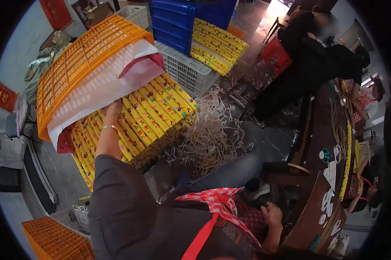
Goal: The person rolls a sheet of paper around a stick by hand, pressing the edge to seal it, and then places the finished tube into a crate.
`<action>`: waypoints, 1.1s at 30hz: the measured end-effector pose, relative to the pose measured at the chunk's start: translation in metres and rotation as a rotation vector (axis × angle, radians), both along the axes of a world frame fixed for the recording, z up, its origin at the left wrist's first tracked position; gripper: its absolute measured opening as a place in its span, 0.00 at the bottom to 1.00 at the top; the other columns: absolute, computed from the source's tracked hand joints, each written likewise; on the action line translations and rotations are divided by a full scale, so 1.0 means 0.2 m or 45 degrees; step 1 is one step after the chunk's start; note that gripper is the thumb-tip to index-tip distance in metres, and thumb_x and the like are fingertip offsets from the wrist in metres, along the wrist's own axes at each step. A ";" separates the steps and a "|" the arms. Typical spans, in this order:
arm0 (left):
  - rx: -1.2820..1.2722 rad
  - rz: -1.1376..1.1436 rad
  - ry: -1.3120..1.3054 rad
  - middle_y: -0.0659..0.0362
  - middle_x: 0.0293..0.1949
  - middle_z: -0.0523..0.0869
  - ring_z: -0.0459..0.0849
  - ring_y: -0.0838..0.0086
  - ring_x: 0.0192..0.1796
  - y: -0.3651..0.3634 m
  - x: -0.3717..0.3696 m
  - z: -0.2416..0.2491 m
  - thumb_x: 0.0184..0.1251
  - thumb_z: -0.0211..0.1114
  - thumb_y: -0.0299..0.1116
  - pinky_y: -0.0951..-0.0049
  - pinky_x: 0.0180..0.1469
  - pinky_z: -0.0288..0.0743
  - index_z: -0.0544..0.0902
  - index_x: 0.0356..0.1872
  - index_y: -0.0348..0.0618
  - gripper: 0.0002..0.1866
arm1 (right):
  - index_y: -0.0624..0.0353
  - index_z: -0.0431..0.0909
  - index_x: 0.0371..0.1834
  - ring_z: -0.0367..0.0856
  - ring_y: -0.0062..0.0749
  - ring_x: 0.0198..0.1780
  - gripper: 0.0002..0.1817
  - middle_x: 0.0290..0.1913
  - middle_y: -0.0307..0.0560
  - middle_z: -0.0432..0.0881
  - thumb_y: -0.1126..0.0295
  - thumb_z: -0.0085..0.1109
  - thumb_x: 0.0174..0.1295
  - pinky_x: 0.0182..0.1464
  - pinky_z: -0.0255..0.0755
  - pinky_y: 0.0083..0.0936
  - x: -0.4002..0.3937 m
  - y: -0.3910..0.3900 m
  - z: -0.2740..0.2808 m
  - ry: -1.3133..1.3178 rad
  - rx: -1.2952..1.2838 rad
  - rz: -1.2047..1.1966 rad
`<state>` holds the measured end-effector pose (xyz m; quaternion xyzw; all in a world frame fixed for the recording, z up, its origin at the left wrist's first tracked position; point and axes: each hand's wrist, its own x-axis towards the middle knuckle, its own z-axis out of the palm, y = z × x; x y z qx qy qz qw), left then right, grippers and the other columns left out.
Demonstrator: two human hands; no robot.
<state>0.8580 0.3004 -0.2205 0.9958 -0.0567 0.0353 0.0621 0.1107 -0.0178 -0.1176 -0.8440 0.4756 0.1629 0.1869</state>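
My left hand (112, 109), with a bracelet on the wrist, reaches over a large row of yellow printed tubes (147, 110) at the mouth of a tilted orange plastic crate (91, 47). Its fingers go in at the edge of a white and pink sheet (98, 84) lining the crate, so their tips are hidden. My right hand (272, 214) is near my lap beside the table edge, its fingers loosely bent and slightly apart. Nothing shows in it.
Tangled pale strips (217, 134) cover the floor ahead. Behind them stand a grey crate (182, 65), a blue bin (171, 26) and more yellow tubes (217, 41). A brown table (308, 147) with scissors (324, 154) lies right. Several people work nearby, one in black (299, 73).
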 end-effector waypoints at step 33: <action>-3.343 0.175 0.509 0.54 0.68 0.76 0.71 0.59 0.70 -0.41 0.66 0.05 0.72 0.48 0.62 0.54 0.73 0.62 0.75 0.66 0.51 0.33 | 0.59 0.82 0.56 0.83 0.54 0.51 0.26 0.49 0.56 0.85 0.50 0.63 0.63 0.52 0.76 0.47 0.15 0.05 0.00 0.102 0.017 0.033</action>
